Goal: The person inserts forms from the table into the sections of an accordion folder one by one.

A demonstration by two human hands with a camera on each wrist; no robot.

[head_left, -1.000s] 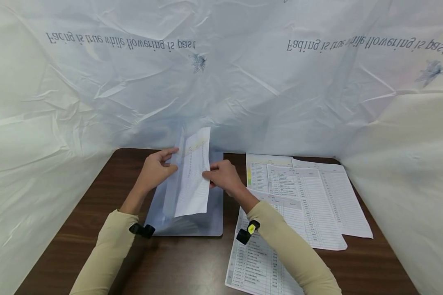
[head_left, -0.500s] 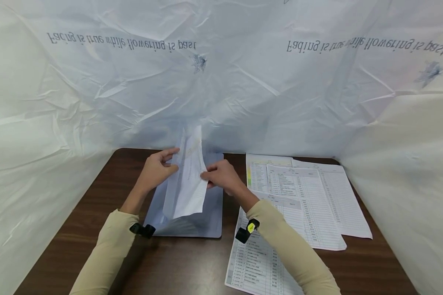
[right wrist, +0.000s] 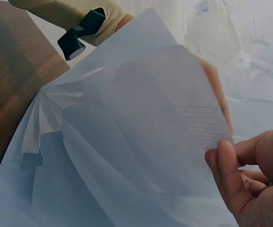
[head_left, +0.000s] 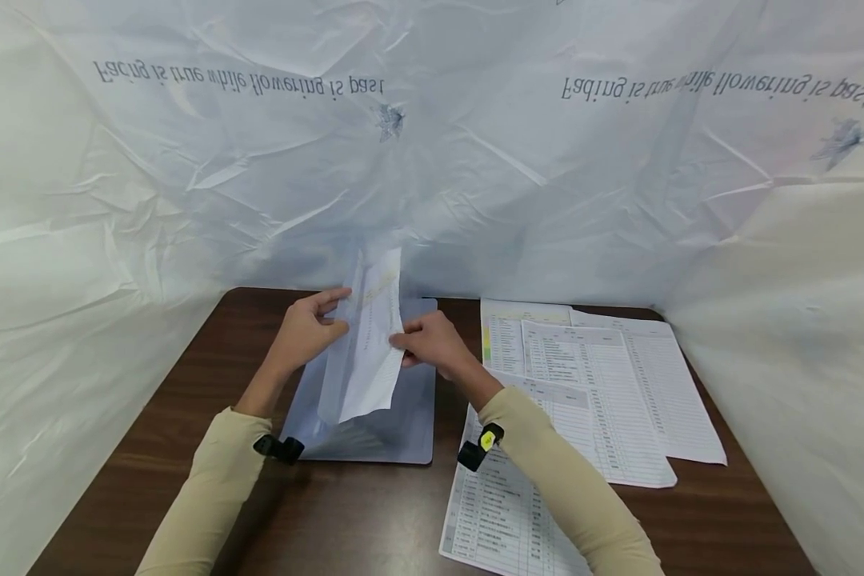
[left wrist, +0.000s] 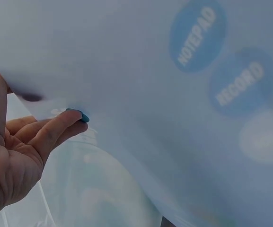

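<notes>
A translucent bluish plastic document folder (head_left: 419, 416) lies on the table with its top layer raised. My left hand (head_left: 302, 332) pinches the edge of that raised layer between thumb and fingers. In the left wrist view the folder (left wrist: 127, 71) bears the printed words NOTEPAD and RECORD, and a small teal piece (left wrist: 85, 117) shows at the fingertips of my left hand (left wrist: 18, 161). My right hand (head_left: 439, 344) pinches the right edge of a printed paper sheet (head_left: 374, 344), which stands tilted and slightly bent against the raised layer. The right wrist view shows the sheet's ruled back (right wrist: 198, 120).
Several printed sheets (head_left: 576, 400) overlap on the right of the dark wooden table (head_left: 360, 512), partly under the right forearm. A white plastic curtain (head_left: 432, 176) with mirrored lettering hangs behind the table and along both sides.
The right hand has shifted slightly left with the sheet's edge. The sheet leaned left toward the raised layer, then tipped a little back. The left hand stays in place.
</notes>
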